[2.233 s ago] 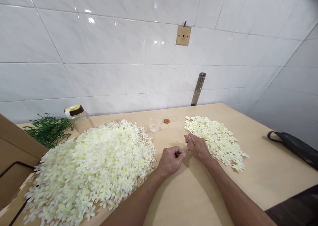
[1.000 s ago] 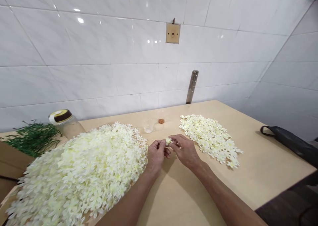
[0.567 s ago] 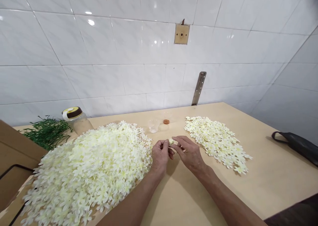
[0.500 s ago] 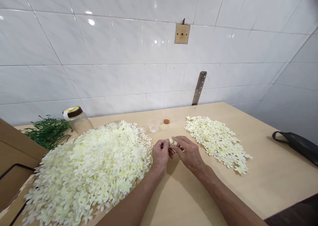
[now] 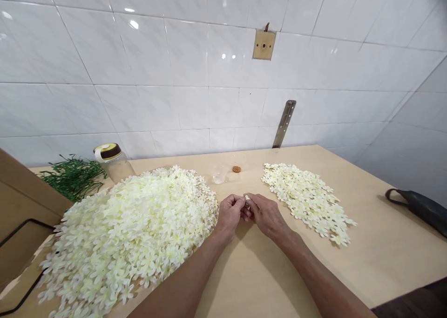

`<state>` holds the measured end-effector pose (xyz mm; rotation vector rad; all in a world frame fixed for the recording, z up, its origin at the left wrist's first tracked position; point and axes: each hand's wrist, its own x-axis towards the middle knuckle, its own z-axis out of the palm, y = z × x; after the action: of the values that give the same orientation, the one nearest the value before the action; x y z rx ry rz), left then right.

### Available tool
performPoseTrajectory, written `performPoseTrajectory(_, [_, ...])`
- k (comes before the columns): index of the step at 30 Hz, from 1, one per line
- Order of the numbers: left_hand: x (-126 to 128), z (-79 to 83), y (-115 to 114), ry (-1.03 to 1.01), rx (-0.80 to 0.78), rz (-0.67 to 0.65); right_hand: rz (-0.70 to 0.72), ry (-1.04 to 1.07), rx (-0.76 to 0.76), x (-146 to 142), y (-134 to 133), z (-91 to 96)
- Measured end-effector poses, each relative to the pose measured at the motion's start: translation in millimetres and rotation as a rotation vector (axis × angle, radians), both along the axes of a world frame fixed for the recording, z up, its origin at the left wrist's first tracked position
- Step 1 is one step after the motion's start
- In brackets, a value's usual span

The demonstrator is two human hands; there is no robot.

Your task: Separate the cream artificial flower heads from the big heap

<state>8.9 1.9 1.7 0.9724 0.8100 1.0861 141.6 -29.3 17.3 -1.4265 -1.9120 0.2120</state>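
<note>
My left hand (image 5: 231, 212) and my right hand (image 5: 267, 214) meet over the middle of the table, thumbs and fingertips pinched together. A small pale artificial flower (image 5: 247, 198) shows only as a sliver between them; most of it is hidden by the fingers. To the left of my hands lies a large heap of white-yellow artificial flowers (image 5: 150, 215). A thinner spread of the same flowers (image 5: 307, 199) lies to the right. Just beyond my hands are a small clear cup (image 5: 219, 174) and a small brown round object (image 5: 236, 169).
At the back left stands a clear bottle (image 5: 118, 169) with a brown and yellow lid, beside green artificial stems (image 5: 75, 176). A cardboard box (image 5: 28, 206) borders the left side. A black strapped object (image 5: 419, 211) lies at the right edge. The tiled wall (image 5: 174, 108) closes off the back.
My fingers have closed further over the flower, which shows less now. The right hand has turned and drawn nearer to the left. The whole view has shifted slightly.
</note>
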Motion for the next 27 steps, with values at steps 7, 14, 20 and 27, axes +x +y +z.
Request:
performPoseTrajectory(7, [4,-6.8,-1,0.118,0.086,0.010,-0.054,-0.144,-0.061,2,1,-4.3])
performPoseTrajectory(14, [4,-5.8,-1,0.117,0.082,0.032,0.029,-0.100,-0.058,7,3,-11.8])
performPoseTrajectory(20, [4,-6.3,0,0.126,0.059,0.003,0.032,-0.060,-0.045,7,3,-17.7])
performPoseTrajectory(27, [6,-2.8,-2,0.205,0.061,0.052,0.027,0.057,-0.123,7,0,-4.0])
